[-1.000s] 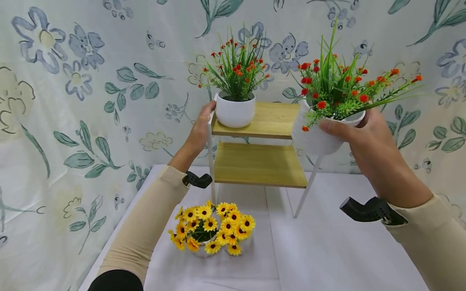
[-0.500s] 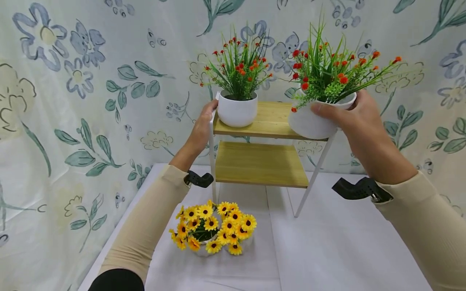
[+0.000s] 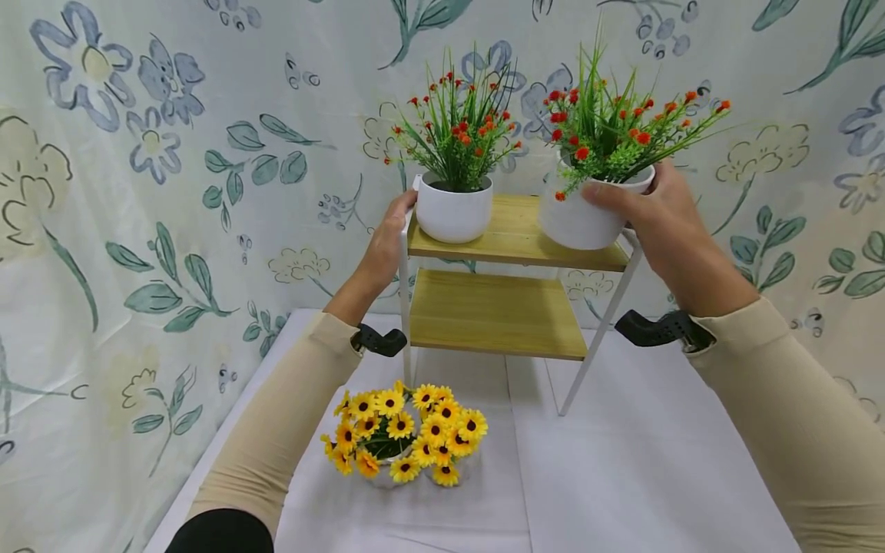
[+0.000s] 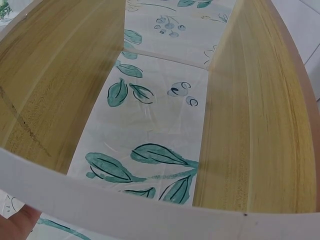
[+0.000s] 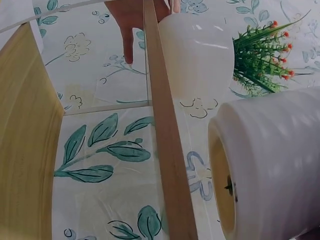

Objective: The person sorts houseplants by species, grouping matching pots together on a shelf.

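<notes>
A two-tier stand (image 3: 494, 311) has wooden boards and a white frame. My left hand (image 3: 387, 242) grips the left end of its frame by the upper board. One white pot (image 3: 454, 213) of red-flowered greenery stands upright on the left of the upper board. My right hand (image 3: 667, 226) holds a second such flower pot (image 3: 581, 219) by its rim, thumb at the front; the other fingers are mostly hidden behind. This pot is slightly tilted over the right end of the upper board. In the right wrist view, the held pot's (image 5: 280, 160) hollow base shows, apart from the board.
Yellow sunflower-like blooms (image 3: 408, 434) in low pots stand on the white tablecloth (image 3: 622, 461) in front of the stand. The lower board (image 3: 494, 315) carries nothing visible. A floral curtain (image 3: 228, 192) hangs behind and to the left.
My right hand has carried the held pot leftward and slightly up, from beside the stand to over the upper board's right end. My left hand keeps its place on the frame.
</notes>
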Action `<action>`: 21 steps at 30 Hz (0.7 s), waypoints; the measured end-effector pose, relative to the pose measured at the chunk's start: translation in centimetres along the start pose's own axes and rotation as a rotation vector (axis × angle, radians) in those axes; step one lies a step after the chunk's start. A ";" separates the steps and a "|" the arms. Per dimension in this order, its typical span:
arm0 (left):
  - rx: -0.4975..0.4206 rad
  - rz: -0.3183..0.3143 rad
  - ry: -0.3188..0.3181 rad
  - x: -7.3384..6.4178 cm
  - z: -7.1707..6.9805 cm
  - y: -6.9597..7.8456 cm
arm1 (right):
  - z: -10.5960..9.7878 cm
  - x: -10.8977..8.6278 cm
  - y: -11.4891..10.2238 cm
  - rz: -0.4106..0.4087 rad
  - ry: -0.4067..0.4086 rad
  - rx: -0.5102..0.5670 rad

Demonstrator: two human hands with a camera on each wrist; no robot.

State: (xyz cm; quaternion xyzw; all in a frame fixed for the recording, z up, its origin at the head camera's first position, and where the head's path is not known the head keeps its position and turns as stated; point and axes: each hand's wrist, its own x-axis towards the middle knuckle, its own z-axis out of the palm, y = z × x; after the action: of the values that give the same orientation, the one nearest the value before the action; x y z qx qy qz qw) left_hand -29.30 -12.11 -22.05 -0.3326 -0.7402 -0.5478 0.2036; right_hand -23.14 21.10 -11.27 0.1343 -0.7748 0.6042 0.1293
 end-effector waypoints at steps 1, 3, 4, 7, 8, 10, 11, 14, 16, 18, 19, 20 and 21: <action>0.000 0.002 0.002 0.0 0.0 0.0 | 0.0 0.3 0.1 -0.006 -0.009 0.018; -0.001 -0.005 0.003 0.0 0.0 0.1 | 0.2 1.0 0.4 -0.024 -0.017 0.029; 0.002 -0.010 0.001 0.0 0.0 0.1 | 0.2 1.2 0.5 -0.022 -0.018 0.021; -0.002 -0.029 -0.009 0.0 0.1 0.4 | 0.2 1.9 0.9 -0.018 -0.007 -0.040; -0.006 -0.036 -0.014 -0.1 0.1 0.5 | 0.2 2.1 1.1 -0.012 0.001 -0.066; -0.013 -0.041 -0.021 -0.2 0.2 1.3 | 0.2 2.6 1.3 0.008 0.006 -0.089; -0.016 -0.041 -0.022 -0.3 0.2 1.8 | 0.1 2.8 1.5 0.014 0.011 -0.098; -0.015 -0.036 -0.022 -0.6 0.2 3.4 | 0.2 3.5 1.6 0.040 0.020 -0.112; -0.012 -0.035 -0.021 -0.7 0.3 4.2 | 0.1 3.9 1.6 0.065 0.025 -0.132; -0.009 -0.038 -0.020 -0.8 0.3 4.4 | 0.2 4.1 1.7 0.097 0.018 -0.130; -0.005 -0.044 -0.018 -0.8 0.2 4.6 | 0.2 4.2 1.7 0.109 0.008 -0.129; -0.002 -0.052 -0.014 -0.8 0.2 4.7 | 0.2 4.2 1.7 0.119 0.000 -0.137; 0.002 -0.057 -0.010 -0.9 0.1 4.6 | 0.2 4.2 1.8 0.124 -0.009 -0.147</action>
State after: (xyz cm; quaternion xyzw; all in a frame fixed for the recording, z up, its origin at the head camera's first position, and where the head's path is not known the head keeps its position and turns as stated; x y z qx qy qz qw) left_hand -25.37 -11.39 -19.53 -0.3142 -0.7508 -0.5510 0.1844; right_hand -27.74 21.07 -11.39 0.0790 -0.8245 0.5518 0.0974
